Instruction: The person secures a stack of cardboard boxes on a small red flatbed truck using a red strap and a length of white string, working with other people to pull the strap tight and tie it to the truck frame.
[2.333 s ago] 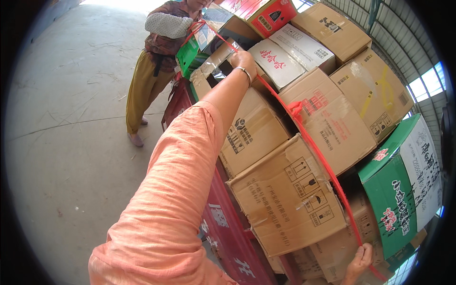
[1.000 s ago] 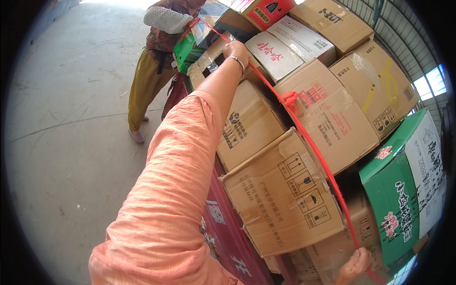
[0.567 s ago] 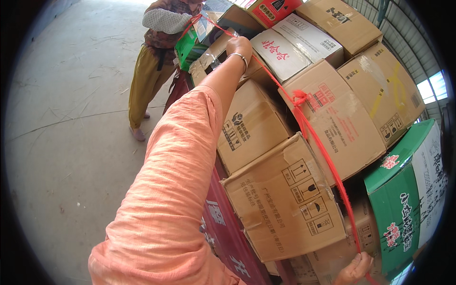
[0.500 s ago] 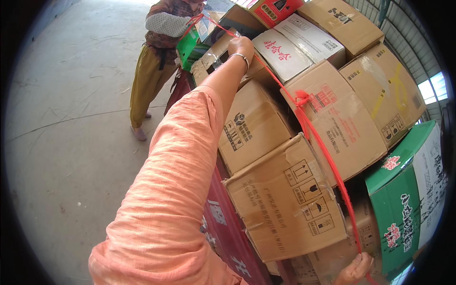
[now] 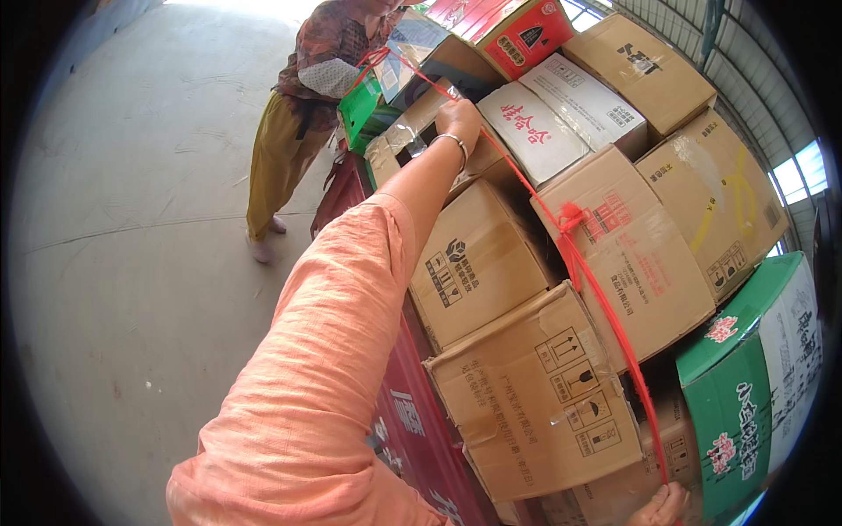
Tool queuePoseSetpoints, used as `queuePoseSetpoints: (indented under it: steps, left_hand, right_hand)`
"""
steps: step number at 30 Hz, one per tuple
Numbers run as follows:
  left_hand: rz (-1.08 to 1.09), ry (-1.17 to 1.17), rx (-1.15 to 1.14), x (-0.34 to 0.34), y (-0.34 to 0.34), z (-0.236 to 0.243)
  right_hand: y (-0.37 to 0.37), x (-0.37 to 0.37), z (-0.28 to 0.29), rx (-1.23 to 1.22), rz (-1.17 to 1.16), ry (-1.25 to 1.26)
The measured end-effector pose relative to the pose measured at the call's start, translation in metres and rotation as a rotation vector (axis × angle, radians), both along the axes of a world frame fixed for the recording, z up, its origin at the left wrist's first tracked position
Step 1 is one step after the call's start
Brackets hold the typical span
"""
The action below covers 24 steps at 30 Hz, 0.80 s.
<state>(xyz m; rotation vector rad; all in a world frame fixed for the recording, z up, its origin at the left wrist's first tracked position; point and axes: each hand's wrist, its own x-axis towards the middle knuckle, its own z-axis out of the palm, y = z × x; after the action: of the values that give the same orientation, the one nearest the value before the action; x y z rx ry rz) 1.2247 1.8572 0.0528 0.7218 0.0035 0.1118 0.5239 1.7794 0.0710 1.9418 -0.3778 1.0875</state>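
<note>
A red rope (image 5: pixel 624 344) runs across a tall stack of cardboard boxes, with a knot (image 5: pixel 570 216) above the box with red print. My left hand (image 5: pixel 460 121), a bangle at its wrist, is stretched far up the stack and closed around the rope beside a white box (image 5: pixel 545 121). Low at the picture's edge, my right hand (image 5: pixel 663 503) is closed on the rope's lower stretch and partly cut off by the frame. Between them the rope looks taut, passing a brown box with handling symbols (image 5: pixel 535 394) and a green-and-white box (image 5: pixel 724 386).
The boxes rest on a dark red cart or vehicle side (image 5: pixel 412 412) with white lettering. Beyond the stack's far end stands another person (image 5: pixel 303 114) near a green box (image 5: pixel 360 114) and the rope's far end. Grey concrete floor (image 5: pixel 132 307) lies to the left.
The view has shifted, so the boxes sit slightly lower and further right. My right hand is lower in the picture. The other person's upper body is lower and closer to the boxes.
</note>
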Motion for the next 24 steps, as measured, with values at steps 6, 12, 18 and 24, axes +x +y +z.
queuePoseSetpoints:
  steps: [6,12,18,24]
  left_hand:
    - [-0.029,-0.055,-0.006,-0.014,0.019,0.005]
    - [-0.079,-0.070,-0.065,-0.028,0.023,0.003]
    - [-0.060,-0.028,-0.032,-0.025,0.023,0.004]
    - [-0.113,-0.053,-0.075,-0.027,0.029,0.006]
  right_hand:
    - [-0.002,0.002,0.000,-0.023,0.020,0.001]
    - [0.000,0.005,0.003,-0.067,0.004,0.051]
    - [0.003,0.006,0.001,0.019,-0.031,-0.001]
    - [-0.004,0.003,0.001,-0.154,-0.073,0.079]
